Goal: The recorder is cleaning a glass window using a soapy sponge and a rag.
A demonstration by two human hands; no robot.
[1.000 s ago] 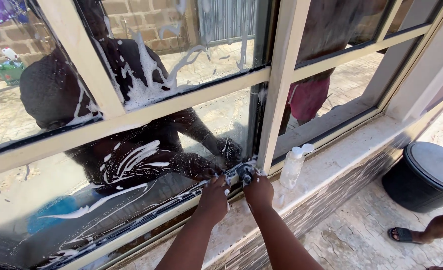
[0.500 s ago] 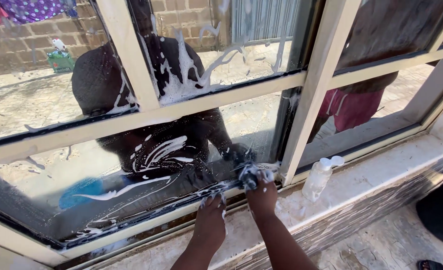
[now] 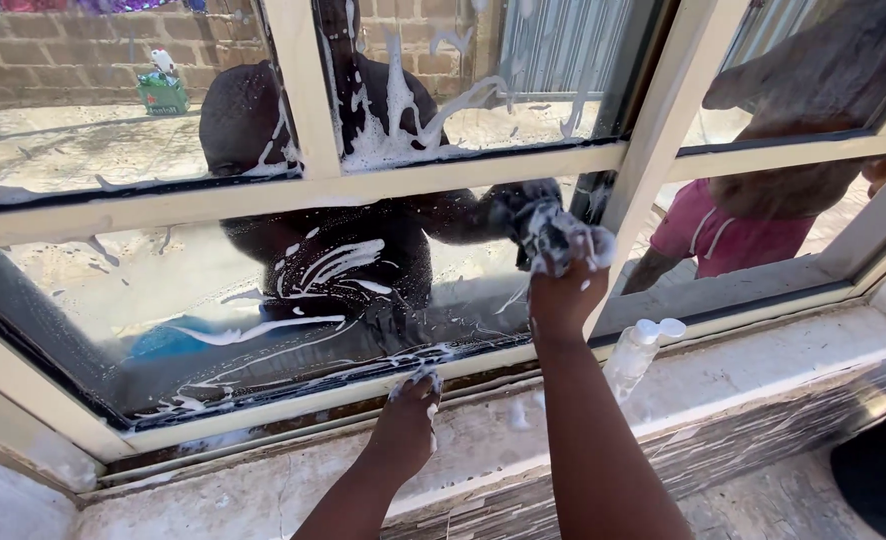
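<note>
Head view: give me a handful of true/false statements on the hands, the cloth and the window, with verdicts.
1. The right hand presses a soapy cloth against the window glass. True.
2. The left hand holds the clear bottle. False: it rests on the lower window frame, and the bottle stands apart on the sill.
3. White suds streak the glass. True.
4. The bottle lies on its side. False: it stands upright, slightly leaning.
5. The glass is dry and spotless. False: foam and wet streaks cover it.
</note>
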